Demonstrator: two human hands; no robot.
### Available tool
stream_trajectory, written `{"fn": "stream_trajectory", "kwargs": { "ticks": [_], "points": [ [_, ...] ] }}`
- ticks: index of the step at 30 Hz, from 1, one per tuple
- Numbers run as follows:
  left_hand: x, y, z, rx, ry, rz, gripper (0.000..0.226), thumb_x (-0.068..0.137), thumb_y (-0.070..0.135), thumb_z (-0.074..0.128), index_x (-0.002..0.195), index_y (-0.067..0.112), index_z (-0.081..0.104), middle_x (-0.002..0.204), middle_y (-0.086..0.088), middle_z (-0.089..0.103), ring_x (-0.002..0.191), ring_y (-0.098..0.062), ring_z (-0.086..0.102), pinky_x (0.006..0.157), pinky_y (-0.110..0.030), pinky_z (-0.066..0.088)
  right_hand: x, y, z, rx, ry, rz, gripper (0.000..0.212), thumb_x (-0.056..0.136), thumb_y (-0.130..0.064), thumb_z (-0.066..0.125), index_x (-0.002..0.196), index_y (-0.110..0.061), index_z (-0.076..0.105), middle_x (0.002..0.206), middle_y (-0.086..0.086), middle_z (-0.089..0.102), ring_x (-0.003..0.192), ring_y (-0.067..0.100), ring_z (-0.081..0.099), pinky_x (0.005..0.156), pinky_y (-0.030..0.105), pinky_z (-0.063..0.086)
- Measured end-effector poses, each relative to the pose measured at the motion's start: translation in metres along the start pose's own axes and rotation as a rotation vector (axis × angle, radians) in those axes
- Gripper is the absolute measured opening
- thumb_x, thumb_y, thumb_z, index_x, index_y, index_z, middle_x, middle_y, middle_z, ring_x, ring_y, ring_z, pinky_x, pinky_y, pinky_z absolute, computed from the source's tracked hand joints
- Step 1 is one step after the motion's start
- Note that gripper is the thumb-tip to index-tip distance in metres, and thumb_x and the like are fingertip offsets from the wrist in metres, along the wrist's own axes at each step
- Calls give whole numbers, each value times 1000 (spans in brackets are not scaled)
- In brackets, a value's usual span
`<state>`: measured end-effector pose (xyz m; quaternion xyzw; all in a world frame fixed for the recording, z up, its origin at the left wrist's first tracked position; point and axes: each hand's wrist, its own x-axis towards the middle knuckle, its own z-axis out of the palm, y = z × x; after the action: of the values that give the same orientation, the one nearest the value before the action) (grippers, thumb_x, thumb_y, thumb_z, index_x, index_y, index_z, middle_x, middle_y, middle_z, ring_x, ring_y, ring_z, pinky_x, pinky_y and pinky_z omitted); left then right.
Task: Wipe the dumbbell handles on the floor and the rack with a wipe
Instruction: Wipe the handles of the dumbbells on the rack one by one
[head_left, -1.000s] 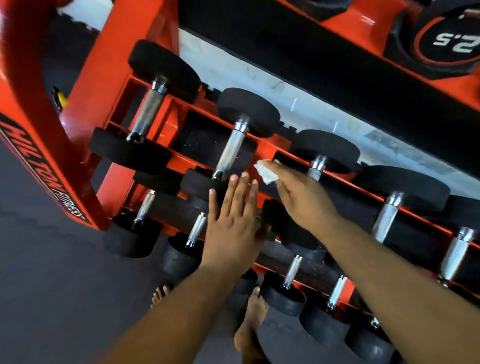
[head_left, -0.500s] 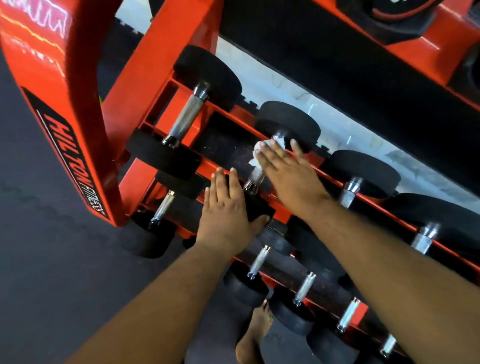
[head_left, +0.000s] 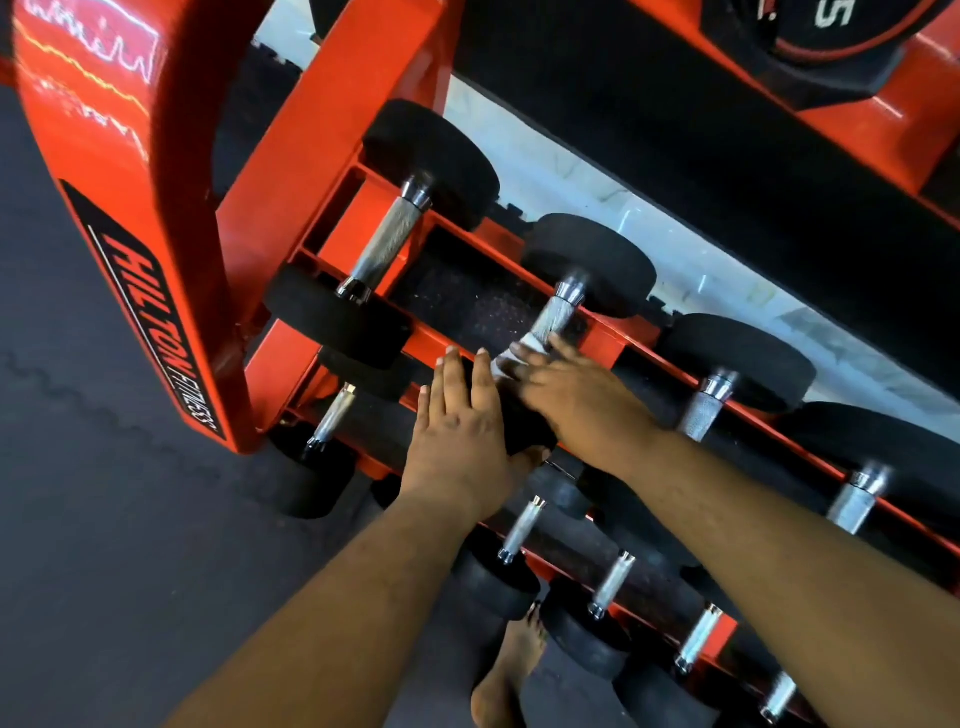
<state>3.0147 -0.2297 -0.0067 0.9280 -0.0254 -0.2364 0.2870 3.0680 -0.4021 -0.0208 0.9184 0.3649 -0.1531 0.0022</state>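
Red dumbbell rack (head_left: 332, 156), middle tier: second dumbbell from L end under service. Its knurled handle (head_left: 551, 318) runs from far black head (head_left: 592, 262) down toward near head (head_left: 519, 415). R hand (head_left: 576, 395) wraps white wipe (head_left: 511, 356) around lower part of handle; fingers curl over wipe, motion-blurred, so exact finger lie unclear. L hand (head_left: 457, 431) lies flat on near head, fingers straight, thumb hooked at head's lower edge, holds nothing. Neighbouring dumbbell (head_left: 384, 244) at rack end untouched. Bare foot (head_left: 506, 670) on dark floor (head_left: 104, 519) below bottom tier.
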Motion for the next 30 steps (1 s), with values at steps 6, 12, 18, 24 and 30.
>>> {"fn": "stream_trajectory", "kwargs": {
  "ticks": [6,12,18,24,30],
  "points": [
    [-1,0,-1,8,-15,-3,120,86,70,60,159,16,-18,166,-16,-23,155,-27,-21,126,-43,-9,-45,-2,-4,440,214,246,59,86,14,58,136,-16,62,139,-3,59,123,-1,59,113,27,40],
    [0,0,-4,31,-41,-11,119,87,72,57,159,16,-20,166,-16,-23,155,-27,-21,126,-43,-8,7,-26,-2,1716,482,1275,27,102,-2,50,96,-18,71,88,0,75,89,19,70,82,30,59],
    [2,0,-12,67,-109,-11,120,87,71,58,158,16,-22,165,-17,-27,154,-27,-23,124,-43,-11,39,6,-40,2006,790,1319,25,100,3,47,90,-14,62,100,12,69,84,19,65,80,33,58],
    [6,3,-20,96,-218,-24,116,91,69,53,156,16,-28,161,-17,-35,152,-28,-29,125,-45,-11,27,-27,-23,1772,320,1218,15,94,-3,60,86,-14,67,74,2,67,70,16,61,65,27,50],
    [9,3,-23,135,-273,-27,113,93,69,49,154,16,-31,159,-19,-39,150,-29,-33,125,-46,-13,56,12,-33,2186,676,1164,15,93,-16,65,106,-8,70,90,4,72,84,17,68,83,33,57]
  ]
}}
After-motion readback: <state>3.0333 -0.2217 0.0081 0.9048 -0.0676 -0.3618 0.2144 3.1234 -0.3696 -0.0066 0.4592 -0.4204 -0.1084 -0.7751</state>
